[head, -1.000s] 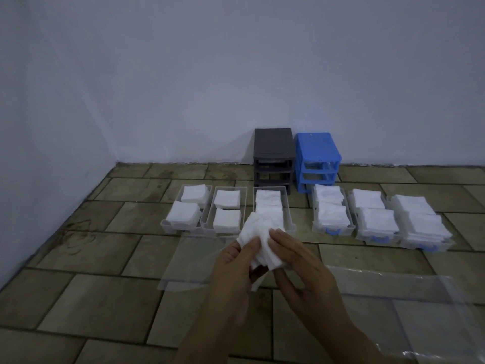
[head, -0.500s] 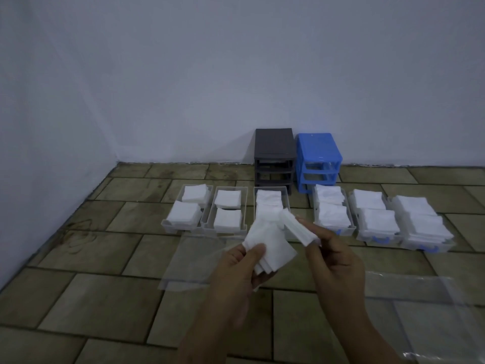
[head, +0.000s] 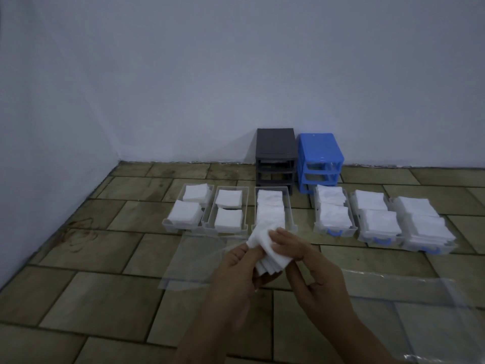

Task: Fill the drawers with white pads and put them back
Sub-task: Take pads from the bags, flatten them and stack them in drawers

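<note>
Tiled floor [head: 91, 298] meets a plain pale wall [head: 236, 74]; dim light. Against the wall: grey drawer frame [head: 276, 156], its slots showing no drawers, and blue drawer frame [head: 320, 161] just to its right, touching or nearly so.

Six clear drawers lie in a row on the tiles in front of the frames. Three to the left: far-left drawer [head: 168, 225], second drawer [head: 210, 225], third drawer [head: 288, 206], each holding white pads. Three to the right with blue handles: fourth drawer [head: 334, 232], fifth drawer [head: 380, 240], sixth drawer [head: 430, 248], all stacked above their rims.

My left hand [head: 236, 274] grips a fanned stack of white pads [head: 267, 250] from below, fingers curled under it, thumb on top. My right hand [head: 312, 269] pinches the stack's right edge, fingertips [head: 278, 236] on its upper face. Stack is held above the floor, just in front of the third drawer.

Clear plastic sheet [head: 189, 258] lies under my hands; another clear plastic bag [head: 420, 311] lies at right.
</note>
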